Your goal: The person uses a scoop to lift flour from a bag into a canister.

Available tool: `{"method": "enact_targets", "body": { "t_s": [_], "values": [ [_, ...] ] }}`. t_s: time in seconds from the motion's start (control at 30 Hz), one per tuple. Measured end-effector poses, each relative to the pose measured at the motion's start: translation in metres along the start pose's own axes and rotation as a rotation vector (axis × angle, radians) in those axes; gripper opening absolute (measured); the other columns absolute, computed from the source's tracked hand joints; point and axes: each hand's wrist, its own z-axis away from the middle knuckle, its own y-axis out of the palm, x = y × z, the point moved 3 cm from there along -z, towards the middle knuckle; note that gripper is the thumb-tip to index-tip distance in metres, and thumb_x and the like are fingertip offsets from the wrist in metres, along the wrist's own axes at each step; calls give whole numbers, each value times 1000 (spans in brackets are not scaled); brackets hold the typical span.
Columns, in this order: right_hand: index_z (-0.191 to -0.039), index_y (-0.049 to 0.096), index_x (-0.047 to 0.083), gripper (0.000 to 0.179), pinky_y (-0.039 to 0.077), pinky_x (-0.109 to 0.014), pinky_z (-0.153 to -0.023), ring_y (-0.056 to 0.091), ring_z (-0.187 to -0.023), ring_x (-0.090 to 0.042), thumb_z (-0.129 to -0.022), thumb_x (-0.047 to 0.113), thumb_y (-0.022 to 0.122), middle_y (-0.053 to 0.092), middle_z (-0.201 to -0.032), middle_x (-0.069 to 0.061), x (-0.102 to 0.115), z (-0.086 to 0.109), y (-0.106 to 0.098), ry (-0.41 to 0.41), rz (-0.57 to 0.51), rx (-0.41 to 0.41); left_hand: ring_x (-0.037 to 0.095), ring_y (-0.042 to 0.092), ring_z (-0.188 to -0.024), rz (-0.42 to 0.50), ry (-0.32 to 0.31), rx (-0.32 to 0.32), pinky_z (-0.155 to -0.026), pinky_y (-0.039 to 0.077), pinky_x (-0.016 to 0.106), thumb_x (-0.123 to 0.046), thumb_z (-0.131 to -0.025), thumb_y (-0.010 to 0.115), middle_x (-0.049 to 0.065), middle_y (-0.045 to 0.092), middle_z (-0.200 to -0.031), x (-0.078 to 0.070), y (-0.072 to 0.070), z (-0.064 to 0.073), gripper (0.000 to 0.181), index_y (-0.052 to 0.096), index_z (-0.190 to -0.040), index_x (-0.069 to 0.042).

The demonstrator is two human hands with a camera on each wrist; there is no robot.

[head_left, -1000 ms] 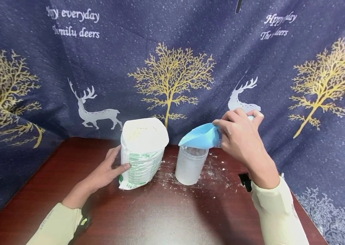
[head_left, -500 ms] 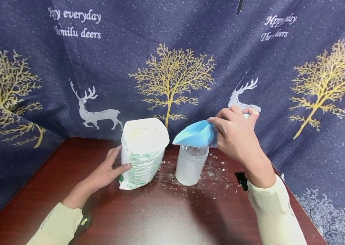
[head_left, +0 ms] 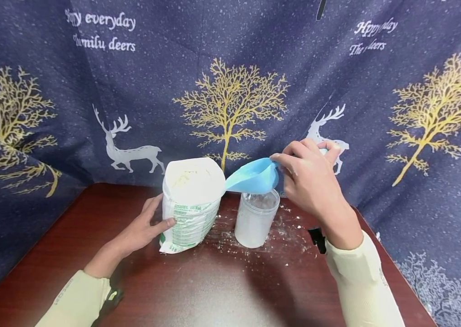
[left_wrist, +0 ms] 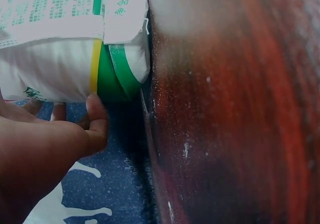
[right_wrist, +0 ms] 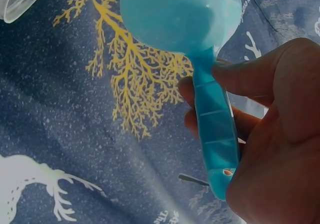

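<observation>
While the right hand (head_left: 312, 177) has its fingers curled round 1 blue scoop (head_left: 252, 178) by the handle, scoop raised near the mouth of 1 translucent jar (head_left: 255, 222), the left hand (head_left: 144, 227) touches the side of 1 open white bag (head_left: 193, 225), fingers loosely spread. Bag and jar stand on the tabletop (head_left: 197, 290), white specks (head_left: 299, 227) around the jar.

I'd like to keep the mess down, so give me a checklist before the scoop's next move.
1. Blue scoop in the right hand: ok, held by its handle.
2. Bag steadied: ok, the left hand touches its side.
3. Bag mouth open: ok.
4. Jar uncovered: ok, no lid on it.
5. Scoop tip clear of the bag: cannot tell, they meet in the head view.
6. Table clean: not ok, white powder lies around the jar.
</observation>
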Motion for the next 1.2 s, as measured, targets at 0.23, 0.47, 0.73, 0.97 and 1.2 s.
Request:
{"method": "enact_targets", "body": {
  "t_s": [0.23,0.47,0.73,0.97,1.2],
  "values": [
    [-106,83,10,38,26,-69,-97,57,-91,-35,-78,-8,64,66,-91,-7,7,-3,5,8,0,31,50,31,-149,-1,-5,-3,-115,35,71,-41,-103,69,19,12,-167,-1,0,-1,95,7,-172,-17],
    [-111,83,10,45,33,-62,-99,63,-92,-32,-76,-11,63,66,-94,-8,12,-5,11,-40,4,38,52,31,-149,-8,-12,-4,-116,34,71,-42,-104,69,20,12,-167,1,0,-1,95,7,-172,-17],
    [-115,83,13,52,41,-54,-94,61,-88,-31,-74,-12,65,66,-95,-8,19,-13,14,-94,52,113,50,30,-150,-14,-8,-6,-115,34,71,-41,-103,69,20,12,-167,1,0,-1,95,7,-172,-17],
    [-111,83,14,46,49,-49,-84,60,-80,-33,-72,-10,76,63,-89,-8,30,-22,14,-140,113,190,51,32,-148,2,-4,-2,-115,36,69,-39,-104,69,20,13,-166,0,0,-1,95,7,-172,-16],
    [-100,83,13,36,48,-44,-67,55,-70,-30,-72,-9,79,59,-81,-7,44,-32,18,-188,200,239,50,34,-147,-1,-9,-3,-115,36,71,-40,-103,70,20,14,-165,0,0,0,95,8,-172,-19]
  ]
}}
